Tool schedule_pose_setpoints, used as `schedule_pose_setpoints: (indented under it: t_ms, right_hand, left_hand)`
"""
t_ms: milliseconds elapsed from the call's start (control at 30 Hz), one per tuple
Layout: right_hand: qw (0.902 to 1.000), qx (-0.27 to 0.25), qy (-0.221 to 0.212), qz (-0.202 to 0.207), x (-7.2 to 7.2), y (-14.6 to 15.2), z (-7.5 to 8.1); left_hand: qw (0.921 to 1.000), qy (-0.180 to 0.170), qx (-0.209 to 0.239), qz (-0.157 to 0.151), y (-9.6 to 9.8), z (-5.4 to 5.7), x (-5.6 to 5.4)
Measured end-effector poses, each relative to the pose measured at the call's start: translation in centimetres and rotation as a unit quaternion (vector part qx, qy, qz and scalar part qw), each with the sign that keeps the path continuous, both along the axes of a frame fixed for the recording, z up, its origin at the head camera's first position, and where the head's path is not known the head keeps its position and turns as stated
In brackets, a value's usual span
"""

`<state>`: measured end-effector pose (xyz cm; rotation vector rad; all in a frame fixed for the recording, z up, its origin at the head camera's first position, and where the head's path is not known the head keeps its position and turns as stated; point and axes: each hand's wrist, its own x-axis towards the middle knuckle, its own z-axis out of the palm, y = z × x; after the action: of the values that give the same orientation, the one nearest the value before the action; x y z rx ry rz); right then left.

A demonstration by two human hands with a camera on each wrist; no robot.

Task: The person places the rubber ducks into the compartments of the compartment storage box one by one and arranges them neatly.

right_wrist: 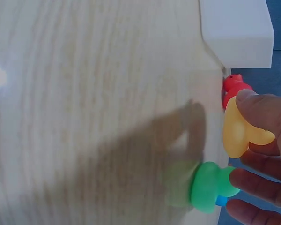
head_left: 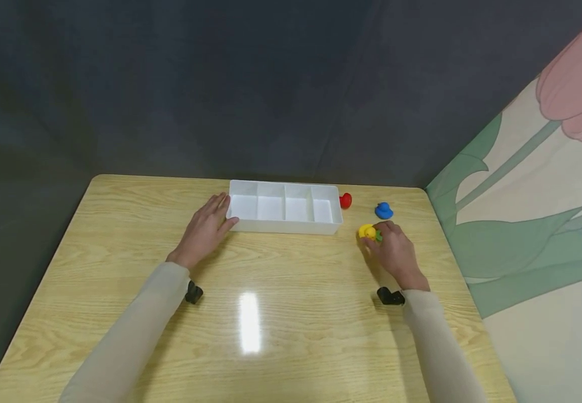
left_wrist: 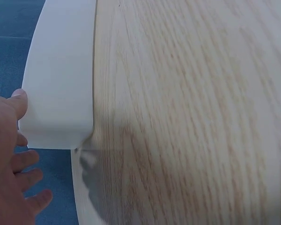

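A white tray (head_left: 285,226) with several compartments in a row lies near the table's back edge. At its left end rests my left hand (head_left: 202,232), the thumb at the front corner and the other fingers loosely extended along the end wall. My right hand (head_left: 396,252) pinches a yellow toy duck (right_wrist: 233,131) between thumb and index finger, held above the table. Close under that hand's other fingers stands a green toy duck (right_wrist: 205,187), mostly hidden in the head view. Beyond the hand sits a blue toy duck (head_left: 383,211). A red toy duck (head_left: 345,201) is beside the tray's right end.
The wooden table (head_left: 291,268) reaches toward me, with a bright light reflection on it. A dark curtain (head_left: 250,89) hangs behind its back edge. A flower-patterned cloth (head_left: 532,235) borders the right side. Each wrist bears a small black device.
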<state>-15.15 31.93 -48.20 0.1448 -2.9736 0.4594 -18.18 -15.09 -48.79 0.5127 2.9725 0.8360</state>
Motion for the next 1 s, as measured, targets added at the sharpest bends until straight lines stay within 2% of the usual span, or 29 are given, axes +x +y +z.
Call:
schedule_pose_setpoints:
  t_ms: [333,667,1000]
  right_hand:
    - [0.9994,0.002,0.025,0.023,-1.3,0.2,2.0]
    - [0.9982,-0.008,0.05,0.033,-2.6,0.2,4.2]
    - [0.999,0.001,0.026,0.035,-3.9,-0.7,5.9]
  left_hand:
    - [1.0,0.001,-0.002,-0.001,0.6,0.3,-0.2]
    - [0.9998,0.001,-0.018,-0.001,1.2,0.1,-0.6]
    - [0.9997,-0.002,-0.025,-0.003,1.8,0.2,-0.9]
